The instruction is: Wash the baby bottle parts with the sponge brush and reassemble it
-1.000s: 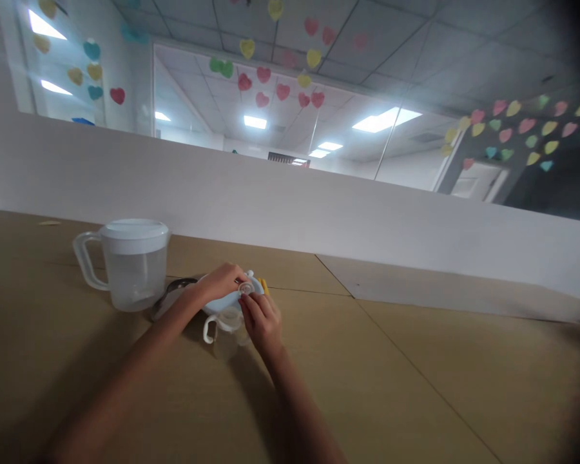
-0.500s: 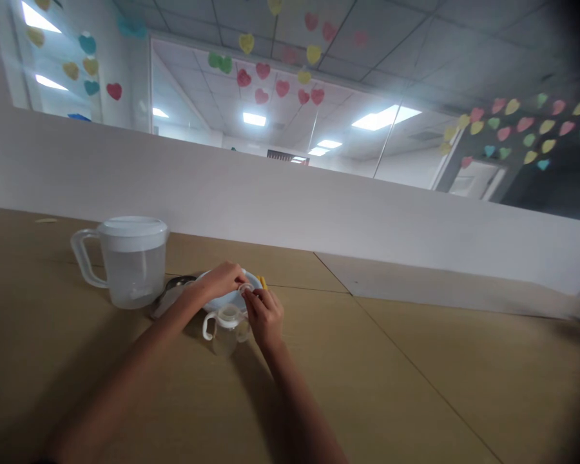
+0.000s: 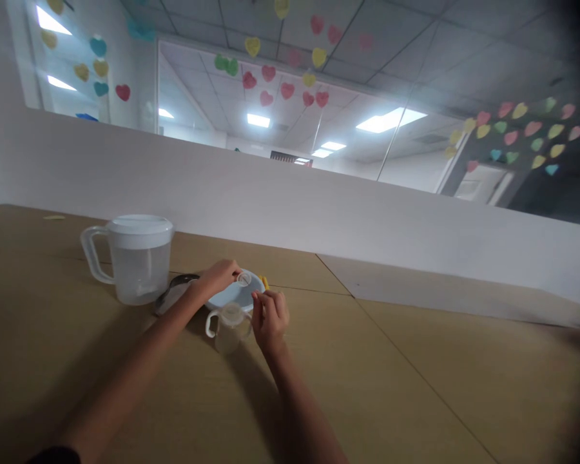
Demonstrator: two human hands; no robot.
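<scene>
My left hand point(image 3: 222, 276) pinches a small, round, pale ring-like piece point(image 3: 243, 279) by its edge, above a light-blue bowl point(image 3: 239, 298). To the right of the bowl is my right hand point(image 3: 271, 316), thumb and fingertips pressed together; anything between them is too small to make out. A small clear cup with two white handles point(image 3: 229, 334) stands upright in front of the bowl, between my forearms. The right hand partly covers its right handle.
A large clear pitcher with a white lid point(image 3: 140, 270) stands on the left. Between it and the bowl lies a dark metal dish point(image 3: 183, 279) with something whitish point(image 3: 173, 295) at it. A yellow object point(image 3: 265, 282) shows behind the bowl. A white wall point(image 3: 251, 200) runs behind the table.
My hands have come apart: the ring-like piece stays in my left hand, while my right hand has drawn off it slightly to the right. The view has shifted a little.
</scene>
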